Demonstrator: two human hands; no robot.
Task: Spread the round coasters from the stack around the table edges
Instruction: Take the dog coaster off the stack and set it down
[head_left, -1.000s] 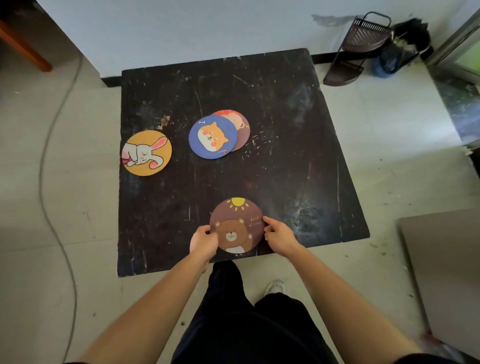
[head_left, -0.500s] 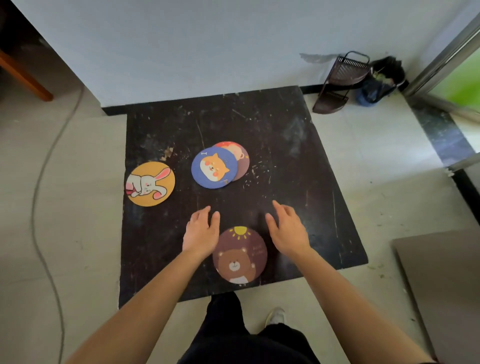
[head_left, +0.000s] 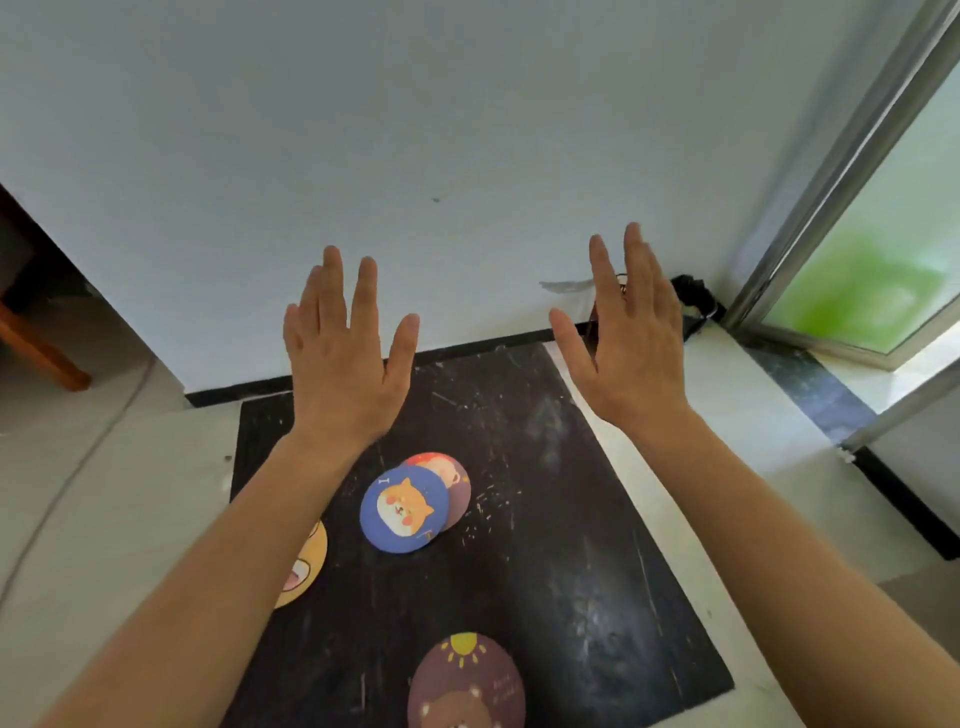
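Note:
A low black table (head_left: 545, 519) carries round cartoon coasters. In its middle the blue dog coaster (head_left: 404, 507) lies on top of a reddish-brown coaster (head_left: 457, 480), overlapping it. The yellow rabbit coaster (head_left: 306, 569) sits at the left edge, half hidden by my left forearm. The brown bear coaster (head_left: 467, 680) lies at the near edge, cut off by the frame. My left hand (head_left: 345, 358) and my right hand (head_left: 631, 343) are raised above the far half of the table, fingers spread, holding nothing.
A white wall rises behind the table. A dark rack (head_left: 691, 306) stands in the corner, mostly hidden by my right hand. A sliding glass door frame (head_left: 831, 218) runs at the right. A wooden furniture leg (head_left: 41, 353) and a floor cable are at the left.
Both hands let go of the bear coaster at the near edge, then lifted up and away from the table with fingers spread. The camera tilted upward toward the wall.

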